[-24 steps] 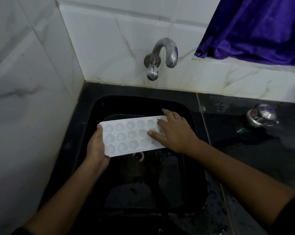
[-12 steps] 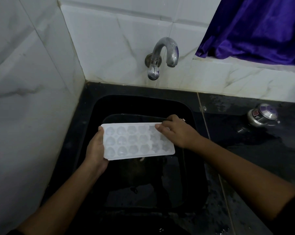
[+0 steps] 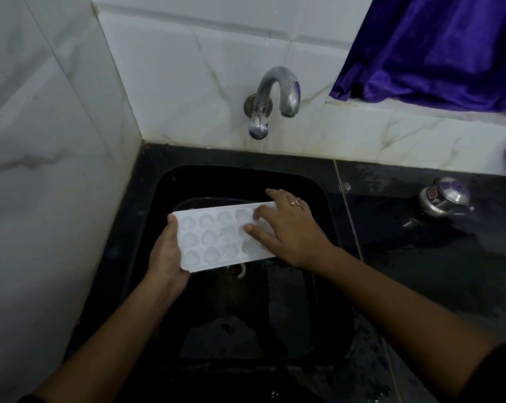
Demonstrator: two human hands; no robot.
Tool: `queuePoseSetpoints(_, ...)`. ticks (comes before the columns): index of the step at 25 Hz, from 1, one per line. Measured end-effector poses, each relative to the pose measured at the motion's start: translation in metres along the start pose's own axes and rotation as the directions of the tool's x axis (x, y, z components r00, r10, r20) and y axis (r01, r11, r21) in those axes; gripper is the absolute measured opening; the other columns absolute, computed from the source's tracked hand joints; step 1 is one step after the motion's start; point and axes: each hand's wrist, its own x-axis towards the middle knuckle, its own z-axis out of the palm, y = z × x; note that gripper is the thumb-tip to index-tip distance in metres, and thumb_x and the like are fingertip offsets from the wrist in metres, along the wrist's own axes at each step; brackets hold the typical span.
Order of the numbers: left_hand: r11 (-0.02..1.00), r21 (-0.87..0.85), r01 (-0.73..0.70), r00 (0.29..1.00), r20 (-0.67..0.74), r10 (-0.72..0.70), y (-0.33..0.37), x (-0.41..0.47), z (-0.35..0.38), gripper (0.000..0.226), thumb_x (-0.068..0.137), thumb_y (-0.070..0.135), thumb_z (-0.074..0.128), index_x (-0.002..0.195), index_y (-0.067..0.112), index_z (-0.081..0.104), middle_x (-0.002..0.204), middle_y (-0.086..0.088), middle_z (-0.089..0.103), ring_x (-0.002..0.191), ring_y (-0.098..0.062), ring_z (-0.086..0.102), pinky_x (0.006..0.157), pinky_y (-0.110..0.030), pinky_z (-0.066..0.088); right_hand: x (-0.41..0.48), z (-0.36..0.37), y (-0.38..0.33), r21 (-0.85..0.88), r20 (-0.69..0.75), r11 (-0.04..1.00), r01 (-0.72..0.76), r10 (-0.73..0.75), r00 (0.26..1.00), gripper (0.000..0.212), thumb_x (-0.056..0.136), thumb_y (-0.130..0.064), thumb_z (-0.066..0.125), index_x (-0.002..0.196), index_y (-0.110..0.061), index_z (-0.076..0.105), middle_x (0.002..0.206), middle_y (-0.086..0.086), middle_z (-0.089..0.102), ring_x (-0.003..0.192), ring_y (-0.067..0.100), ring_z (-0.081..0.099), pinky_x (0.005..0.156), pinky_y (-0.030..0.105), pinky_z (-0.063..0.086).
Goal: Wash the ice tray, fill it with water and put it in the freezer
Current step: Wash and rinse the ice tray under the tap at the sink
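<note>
Over the black sink [image 3: 330, 216], my left hand [image 3: 166, 257] grips the white ice tray [image 3: 216, 239] by its end while my right hand [image 3: 289, 231] lies spread flat across its cups.

White plastic ice tray [image 3: 216, 238] (matt), glossy metal tap [image 3: 275, 100].

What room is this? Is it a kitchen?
Most likely a kitchen. A black sink is set in a dark wet counter below a metal tap on white tiled walls, and the hands hold a white ice tray over the sink.
</note>
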Motion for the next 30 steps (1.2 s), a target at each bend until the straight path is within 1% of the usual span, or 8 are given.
queuePoseSetpoints(2, 1.0, 0.002, 0.011, 1.0, 0.002, -0.011, -0.0007, -0.0028, 0.0023, 0.062, 0.108, 0.062, 0.036, 0.131, 0.014, 0.068, 0.118, -0.014, 0.079, 0.101, -0.032, 0.079, 0.079, -0.046, 0.06, 0.0025, -0.0022, -0.0009, 0.0, -0.011, 0.998, -0.058, 0.058, 0.998, 0.063, 0.099, -0.072, 0.031, 0.128, -0.029, 0.066, 0.163, 0.015, 0.033, 0.152, 0.036, 0.026, 0.121, 0.06, 0.023)
queuePoseSetpoints(6, 1.0, 0.01, -0.004, 1.0, 0.002, 0.004, 0.0005, -0.0023, 0.0011, 0.062, 0.108, 0.061, 0.036, 0.132, 0.013, 0.068, 0.117, -0.012, 0.079, 0.1, -0.031, 0.079, 0.078, -0.045, 0.06, 0.0023, -0.0041, 0.003, 0.003, -0.033, 0.999, -0.036, 0.036, 0.999, 0.061, 0.099, -0.072, 0.031, 0.131, -0.033, 0.065, 0.164, 0.013, 0.033, 0.152, 0.033, 0.025, 0.121, 0.06, 0.022)
queuePoseSetpoints(9, 1.0, -0.012, -0.003, 1.0, -0.005, 0.003, 0.0035, 0.001, 0.0013, 0.063, 0.107, 0.062, 0.037, 0.134, 0.014, 0.067, 0.12, -0.013, 0.078, 0.102, -0.032, 0.078, 0.081, -0.047, 0.059, 0.0029, -0.0047, 0.0024, 0.032, -0.017, 0.998, -0.045, 0.045, 0.999, 0.07, 0.096, -0.077, 0.028, 0.137, -0.031, 0.063, 0.164, 0.013, 0.032, 0.153, 0.034, 0.024, 0.121, 0.06, 0.023)
queuePoseSetpoints(13, 1.0, -0.001, 0.0, 1.0, 0.005, 0.0, 0.0014, -0.0013, 0.0021, 0.061, 0.108, 0.061, 0.036, 0.129, 0.014, 0.069, 0.118, -0.013, 0.079, 0.101, -0.031, 0.079, 0.078, -0.045, 0.06, 0.0067, -0.0079, 0.0011, -0.019, -0.056, 0.998, -0.055, 0.054, 0.997, 0.073, 0.094, -0.078, 0.021, 0.123, -0.034, 0.071, 0.162, 0.012, 0.036, 0.153, 0.034, 0.024, 0.121, 0.06, 0.02)
queuePoseSetpoints(20, 1.0, -0.011, 0.008, 1.0, -0.002, -0.008, -0.0004, 0.0019, -0.003, 0.065, 0.105, 0.064, 0.039, 0.136, 0.013, 0.066, 0.126, -0.016, 0.076, 0.113, -0.037, 0.075, 0.09, -0.051, 0.058, 0.0069, -0.0034, -0.0018, -0.029, -0.061, 0.997, -0.066, 0.065, 0.996, 0.076, 0.092, -0.08, 0.02, 0.125, -0.033, 0.069, 0.163, 0.012, 0.035, 0.154, 0.035, 0.021, 0.122, 0.061, 0.017)
queuePoseSetpoints(23, 1.0, 0.002, 0.005, 1.0, -0.003, -0.005, -0.0013, 0.0026, -0.0042, 0.067, 0.105, 0.066, 0.038, 0.137, 0.014, 0.066, 0.125, -0.015, 0.076, 0.112, -0.036, 0.075, 0.088, -0.05, 0.058, 0.0054, -0.0031, -0.0012, 0.014, -0.032, 0.999, -0.05, 0.051, 0.998, 0.078, 0.091, -0.082, 0.022, 0.132, -0.032, 0.066, 0.163, 0.011, 0.034, 0.154, 0.034, 0.021, 0.123, 0.06, 0.018)
queuePoseSetpoints(26, 1.0, 0.009, 0.008, 1.0, -0.004, -0.008, -0.0039, 0.0026, -0.0048, 0.065, 0.106, 0.064, 0.038, 0.134, 0.014, 0.067, 0.123, -0.015, 0.077, 0.11, -0.036, 0.076, 0.088, -0.05, 0.058, 0.0055, -0.0017, -0.0028, -0.002, -0.077, 0.998, -0.063, 0.062, 0.995, 0.078, 0.091, -0.08, 0.018, 0.12, -0.032, 0.073, 0.159, 0.011, 0.04, 0.15, 0.033, 0.028, 0.121, 0.058, 0.021)
queuePoseSetpoints(30, 1.0, 0.025, 0.011, 1.0, -0.009, -0.01, -0.0029, -0.0023, -0.0008, 0.062, 0.107, 0.062, 0.039, 0.132, 0.014, 0.069, 0.119, -0.014, 0.078, 0.105, -0.034, 0.077, 0.084, -0.047, 0.06, 0.009, -0.0047, -0.003, 0.124, 0.003, 0.984, -0.126, 0.127, 0.992, 0.078, 0.089, -0.082, 0.017, 0.115, -0.035, 0.074, 0.154, 0.008, 0.044, 0.145, 0.031, 0.033, 0.118, 0.056, 0.024)
